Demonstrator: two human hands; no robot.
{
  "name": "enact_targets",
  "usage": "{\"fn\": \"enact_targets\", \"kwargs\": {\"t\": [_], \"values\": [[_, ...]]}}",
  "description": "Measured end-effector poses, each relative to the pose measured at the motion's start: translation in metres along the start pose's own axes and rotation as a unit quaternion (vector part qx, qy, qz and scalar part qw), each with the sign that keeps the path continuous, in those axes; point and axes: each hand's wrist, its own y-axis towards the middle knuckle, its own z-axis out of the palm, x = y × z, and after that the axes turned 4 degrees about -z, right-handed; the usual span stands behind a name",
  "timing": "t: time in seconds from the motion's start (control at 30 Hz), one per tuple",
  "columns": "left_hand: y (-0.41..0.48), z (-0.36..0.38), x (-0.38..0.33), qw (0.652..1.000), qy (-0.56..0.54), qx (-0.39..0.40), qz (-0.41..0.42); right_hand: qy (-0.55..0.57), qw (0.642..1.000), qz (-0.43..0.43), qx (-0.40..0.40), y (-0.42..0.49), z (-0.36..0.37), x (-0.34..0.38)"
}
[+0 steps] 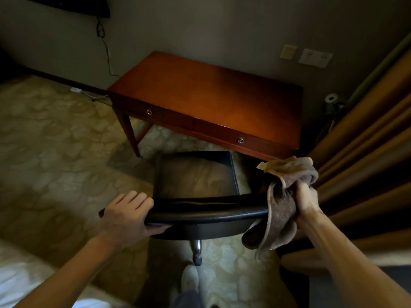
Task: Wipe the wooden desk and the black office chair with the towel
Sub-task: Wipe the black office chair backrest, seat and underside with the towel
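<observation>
Head view: the black office chair (pixel 206 211) stands at lower centre. Its backrest top runs left to right between the hands, and its seat faces the wooden desk's tabletop (pixel 211 96) at upper centre. The left hand (pixel 126 215) clasps the backrest's left end, fingers curled over it. The right hand (pixel 308 202) clutches the bunched towel (pixel 282 212), which drapes over the right end. A wipe would likely travel leftward along that edge.
</observation>
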Motion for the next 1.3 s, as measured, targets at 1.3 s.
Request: {"fn": "enact_targets", "kwargs": {"t": [1.3], "values": [[0.296, 0.124, 0.398, 0.945, 0.176, 0.275, 0.010, 0.042, 0.983, 0.059, -0.171, 0.079, 0.383, 0.096]]}}
